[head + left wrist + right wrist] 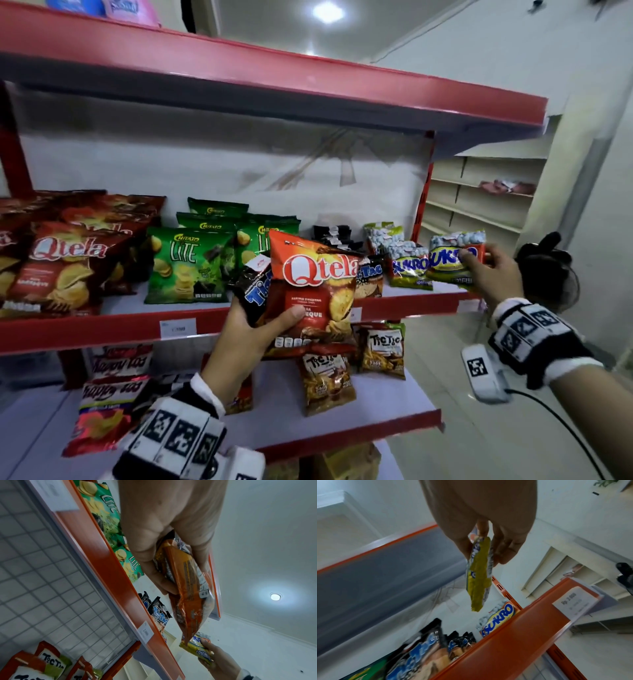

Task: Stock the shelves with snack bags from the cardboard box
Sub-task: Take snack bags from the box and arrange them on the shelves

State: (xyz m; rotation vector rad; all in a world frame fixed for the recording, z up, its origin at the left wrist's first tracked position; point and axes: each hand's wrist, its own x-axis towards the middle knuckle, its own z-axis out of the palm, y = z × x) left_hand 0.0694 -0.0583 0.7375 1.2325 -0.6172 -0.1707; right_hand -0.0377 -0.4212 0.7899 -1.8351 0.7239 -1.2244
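Left hand (246,337): fingers clamped on Qtela bag (317,291) plus black Tic Tac bag (254,287). Right hand (493,274): pinching Sukro bag (454,257) at middle shelf (102,329); placing step, likely beside shelved Sukro bags (407,270).

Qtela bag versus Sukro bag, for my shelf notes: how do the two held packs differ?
The Qtela bag is large, orange-red and opaque; the Sukro bag is small, yellow-green, with a clear top. The left hand grips Qtela together with a black Tic Tac bag; the right hand holds Sukro alone.

Red shelf (113,327): Qtela (58,270), Lite (186,265), Sukro bags (407,270).
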